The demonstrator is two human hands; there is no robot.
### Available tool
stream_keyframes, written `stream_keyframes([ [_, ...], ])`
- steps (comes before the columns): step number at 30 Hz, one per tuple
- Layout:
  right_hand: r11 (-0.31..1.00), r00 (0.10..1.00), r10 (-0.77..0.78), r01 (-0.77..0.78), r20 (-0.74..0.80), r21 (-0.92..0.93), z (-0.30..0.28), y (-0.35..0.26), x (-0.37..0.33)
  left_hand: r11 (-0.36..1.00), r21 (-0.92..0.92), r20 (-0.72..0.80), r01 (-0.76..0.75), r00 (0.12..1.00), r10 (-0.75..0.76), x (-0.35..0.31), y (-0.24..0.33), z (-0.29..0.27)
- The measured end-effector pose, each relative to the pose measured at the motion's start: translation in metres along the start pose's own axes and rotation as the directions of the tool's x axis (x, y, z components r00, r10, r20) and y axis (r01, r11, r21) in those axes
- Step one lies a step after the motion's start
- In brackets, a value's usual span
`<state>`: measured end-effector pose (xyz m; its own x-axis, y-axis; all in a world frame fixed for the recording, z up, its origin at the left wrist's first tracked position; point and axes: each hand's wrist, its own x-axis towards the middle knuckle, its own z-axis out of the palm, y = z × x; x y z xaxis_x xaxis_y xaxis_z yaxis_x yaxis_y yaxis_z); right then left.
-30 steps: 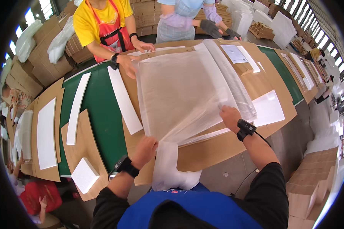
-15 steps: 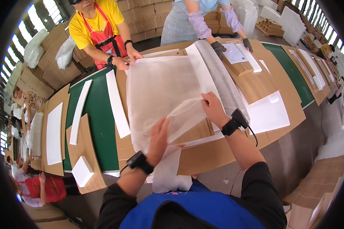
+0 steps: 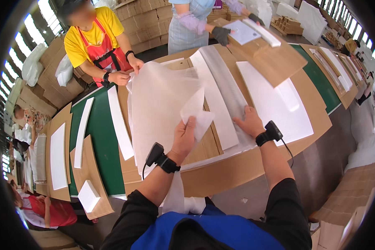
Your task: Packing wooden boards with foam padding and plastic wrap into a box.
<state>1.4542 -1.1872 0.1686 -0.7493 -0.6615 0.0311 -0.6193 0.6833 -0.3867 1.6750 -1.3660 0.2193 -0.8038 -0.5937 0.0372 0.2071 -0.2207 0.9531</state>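
Note:
A thin, translucent white foam sheet (image 3: 158, 96) lies over a wood panel (image 3: 204, 148) on the cardboard in front of me. My left hand (image 3: 183, 137) pinches the sheet's right part, and a loose corner sticks up past the fingers. To the right runs a long white foam strip (image 3: 212, 100), with a length of gathered clear wrap (image 3: 227, 81) alongside it. My right hand (image 3: 250, 121) rests at the near end of this wrap, thumb and fingers apart. Across the table, a co-worker in a red apron holds the sheet's far left corner with both hands.
A gloved co-worker holds a wood board (image 3: 275, 58) with a paper on it above a white panel (image 3: 279, 106). White strips (image 3: 84, 133) and a wood piece (image 3: 93, 179) bearing a foam block (image 3: 88, 196) lie left on the green table (image 3: 106, 141).
My right hand has let go of the sheet and moved right onto the wrap. My left hand drew the sheet's edge up, baring the wood panel. The gloved co-worker has lifted the board.

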Motion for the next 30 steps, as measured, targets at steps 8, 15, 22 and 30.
stream_keyframes([
  [8, 0.999, 0.999, 0.04, -0.041, 0.022, 0.031, -0.002, -0.009, -0.001, 0.99, 0.131, 0.181, 0.051, 0.981, -0.075, -0.003, -0.016, 0.018],
  [15, 0.999, 0.999, -0.029, 0.03, -0.03, 0.023, 0.013, 0.003, 0.006, 0.937, 0.232, 0.269, 0.262, 0.908, -0.321, 0.006, -0.103, 0.043],
  [22, 0.971, 0.952, 0.236, -0.225, 0.194, -0.077, -0.007, -0.038, 0.01, 0.768, 0.579, 0.468, -0.275, 0.883, -0.037, 0.01, -0.126, 0.046],
  [30, 0.916, 0.975, 0.221, -0.213, -0.016, -0.341, 0.021, -0.051, 0.0, 0.649, 0.448, 0.627, -0.615, 0.734, 0.263, -0.01, -0.105, 0.049],
])
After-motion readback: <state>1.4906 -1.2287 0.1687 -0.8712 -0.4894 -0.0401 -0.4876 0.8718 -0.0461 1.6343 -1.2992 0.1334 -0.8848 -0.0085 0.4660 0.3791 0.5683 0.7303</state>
